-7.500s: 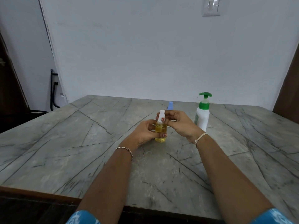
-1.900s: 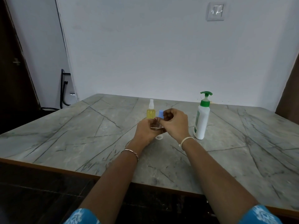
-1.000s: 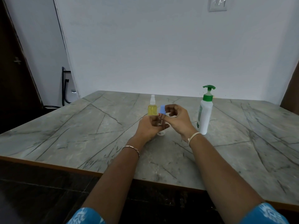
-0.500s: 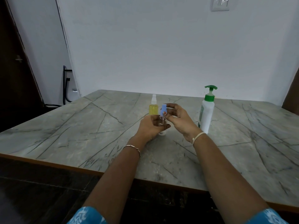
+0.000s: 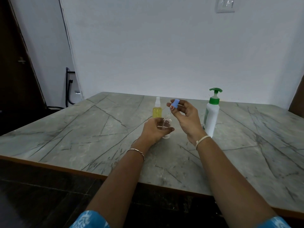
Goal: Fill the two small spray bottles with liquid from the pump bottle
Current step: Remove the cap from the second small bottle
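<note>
My left hand [image 5: 154,130] grips a small clear spray bottle [image 5: 167,123] that stands on the table, its threaded neck bare. My right hand [image 5: 185,119] pinches the blue spray cap [image 5: 175,103] and holds it lifted just above the neck, the thin dip tube still reaching down into the bottle. A second small spray bottle [image 5: 157,108], holding yellow liquid under a clear cap, stands just behind my left hand. The white pump bottle [image 5: 211,116] with a green pump head stands upright to the right of my right hand.
The grey marble table [image 5: 82,129] has a brown front edge close to me. A white wall rises behind it, with a dark door at the left and a black metal frame in the corner.
My right hand has lifted the blue spray cap off the clear bottle's neck. Earlier the yellow-filled bottle was between my hands; it now stands behind them.
</note>
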Action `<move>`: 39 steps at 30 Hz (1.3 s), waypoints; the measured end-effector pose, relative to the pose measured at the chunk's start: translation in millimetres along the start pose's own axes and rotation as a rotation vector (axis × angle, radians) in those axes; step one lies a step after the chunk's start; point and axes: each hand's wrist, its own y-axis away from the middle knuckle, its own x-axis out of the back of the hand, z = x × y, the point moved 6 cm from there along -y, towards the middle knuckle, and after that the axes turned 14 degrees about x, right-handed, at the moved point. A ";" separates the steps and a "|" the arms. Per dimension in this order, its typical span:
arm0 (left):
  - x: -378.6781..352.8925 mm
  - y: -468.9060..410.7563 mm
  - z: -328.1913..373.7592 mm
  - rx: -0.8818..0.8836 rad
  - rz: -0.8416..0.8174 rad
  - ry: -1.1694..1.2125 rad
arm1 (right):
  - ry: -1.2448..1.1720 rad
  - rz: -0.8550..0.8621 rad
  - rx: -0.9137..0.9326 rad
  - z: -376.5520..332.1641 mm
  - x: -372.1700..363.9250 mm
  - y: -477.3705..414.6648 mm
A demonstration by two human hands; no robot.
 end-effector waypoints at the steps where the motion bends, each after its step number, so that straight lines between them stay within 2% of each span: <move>1: 0.0 -0.2 -0.2 0.003 -0.003 0.004 | -0.021 0.034 0.001 -1.6 3.7 -0.6; 6: 0.5 -0.7 -3.6 0.026 -0.036 0.048 | -0.126 0.153 -0.010 1.5 19.4 -4.3; 12: 5.7 0.7 -4.8 0.055 -0.010 0.068 | -0.285 0.248 -0.120 11.7 26.3 -5.6; 18: 28.7 -9.8 -21.0 0.173 0.083 0.154 | -0.356 0.302 -0.181 24.6 30.8 -9.6; 24: 64.8 -16.8 -31.9 0.199 0.150 0.231 | -0.144 0.188 -0.256 46.8 21.0 -16.6; 27: 80.0 -22.0 -38.8 0.198 0.167 0.234 | 0.036 0.076 -0.280 61.7 12.7 -17.9; 31: 89.6 -29.8 -46.3 0.195 0.178 0.233 | 0.148 -0.055 -0.301 78.2 -0.6 -17.0; 39: 84.9 -36.6 -52.5 0.194 0.145 0.284 | 0.364 -0.145 -0.307 98.5 -14.4 -18.1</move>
